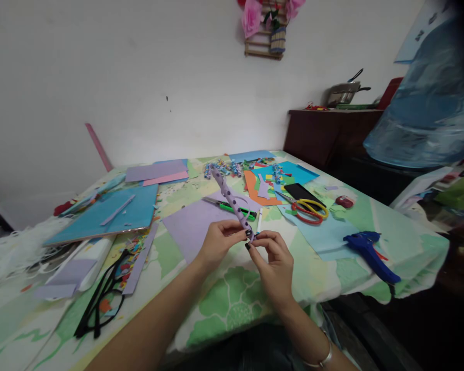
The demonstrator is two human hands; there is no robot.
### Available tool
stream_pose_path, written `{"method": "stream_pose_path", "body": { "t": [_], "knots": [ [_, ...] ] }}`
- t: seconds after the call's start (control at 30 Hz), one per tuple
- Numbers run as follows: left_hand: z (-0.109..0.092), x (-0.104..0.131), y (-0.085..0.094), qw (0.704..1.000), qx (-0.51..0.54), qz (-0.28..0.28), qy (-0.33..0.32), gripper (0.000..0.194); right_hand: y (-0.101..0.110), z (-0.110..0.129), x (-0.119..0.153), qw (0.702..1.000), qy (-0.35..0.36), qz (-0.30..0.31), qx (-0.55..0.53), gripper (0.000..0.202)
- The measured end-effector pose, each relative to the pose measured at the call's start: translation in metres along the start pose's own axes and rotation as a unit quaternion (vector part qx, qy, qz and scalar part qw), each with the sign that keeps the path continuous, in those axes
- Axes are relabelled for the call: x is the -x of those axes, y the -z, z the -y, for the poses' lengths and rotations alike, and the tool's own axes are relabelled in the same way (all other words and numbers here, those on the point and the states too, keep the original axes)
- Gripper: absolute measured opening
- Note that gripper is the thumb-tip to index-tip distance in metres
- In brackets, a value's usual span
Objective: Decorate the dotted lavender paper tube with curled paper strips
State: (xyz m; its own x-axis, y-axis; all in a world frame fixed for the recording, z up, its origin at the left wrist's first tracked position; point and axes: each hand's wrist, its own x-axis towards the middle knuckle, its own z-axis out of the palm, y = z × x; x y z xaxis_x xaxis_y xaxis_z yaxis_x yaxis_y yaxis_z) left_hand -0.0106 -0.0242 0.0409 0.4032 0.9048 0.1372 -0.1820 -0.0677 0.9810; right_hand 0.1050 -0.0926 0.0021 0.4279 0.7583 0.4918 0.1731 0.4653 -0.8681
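Between my hands is a purple paper strip with dark dots (231,198), slanting up and away to the left. My left hand (220,239) pinches its lower end from the left. My right hand (272,257) has its thumb and fingers closed at the same lower tip. Behind the strip lie a green utility knife (237,210) and a purple paper sheet (189,226). A white pen (259,220) lies just beyond my right fingers.
Scissors with red and yellow handles (309,210), a black phone (303,195) and a blue glue gun (373,255) lie to the right. Glasses (102,299) and a blue board (112,211) are on the left. Curled paper pieces (235,168) lie at the back.
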Motion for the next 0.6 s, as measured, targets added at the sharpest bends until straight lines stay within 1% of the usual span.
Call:
{"method": "stream_pose_path", "body": {
  "t": [0.17,0.33,0.6],
  "knots": [
    [0.0012,-0.0004,0.0008,1.0,0.001,-0.006,-0.003,0.015,0.0009,0.0004,0.0004,1.0,-0.005,0.003,-0.018,0.008],
    [0.0016,-0.0004,0.0011,1.0,0.008,0.002,-0.001,0.017,0.0006,0.0002,0.0001,0.999,-0.005,0.007,-0.033,0.007],
    [0.0021,-0.0015,0.0016,1.0,0.016,-0.002,-0.005,0.019,0.0002,-0.001,-0.0016,0.996,-0.005,0.017,-0.083,0.004]
  ]
}}
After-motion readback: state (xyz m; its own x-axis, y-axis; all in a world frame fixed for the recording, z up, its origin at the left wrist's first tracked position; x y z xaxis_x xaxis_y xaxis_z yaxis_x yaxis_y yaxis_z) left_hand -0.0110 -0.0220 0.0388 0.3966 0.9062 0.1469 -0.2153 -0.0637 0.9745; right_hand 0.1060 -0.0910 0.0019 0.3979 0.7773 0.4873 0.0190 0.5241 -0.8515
